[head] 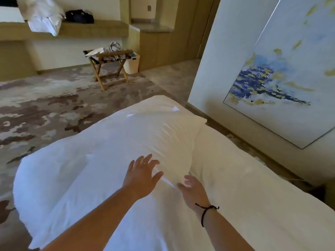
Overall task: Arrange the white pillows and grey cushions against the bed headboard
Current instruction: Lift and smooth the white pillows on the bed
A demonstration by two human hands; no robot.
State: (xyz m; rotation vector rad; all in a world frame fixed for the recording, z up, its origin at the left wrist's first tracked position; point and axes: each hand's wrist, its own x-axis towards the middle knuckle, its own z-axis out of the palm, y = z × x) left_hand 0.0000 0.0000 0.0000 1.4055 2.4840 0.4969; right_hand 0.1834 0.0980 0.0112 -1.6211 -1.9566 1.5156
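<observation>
A large white pillow (112, 151) lies across the bed in front of me, its far corner pointing toward the wall. A second white pillow (244, 178) lies to its right, along the headboard side. My left hand (143, 174) hovers over or touches the first pillow with fingers spread and straight. My right hand (194, 191), with a dark cord round the wrist, is beside it with fingers extended at the seam between the two pillows. Neither hand holds anything. No grey cushion is in view.
A framed blue and yellow painting (282, 73) hangs on the wall at right. A wooden luggage rack (110, 66) with items stands on the patterned carpet (45, 105), next to a white bin (132, 64). White linen (45, 17) and a black bag (79, 16) sit on a far shelf.
</observation>
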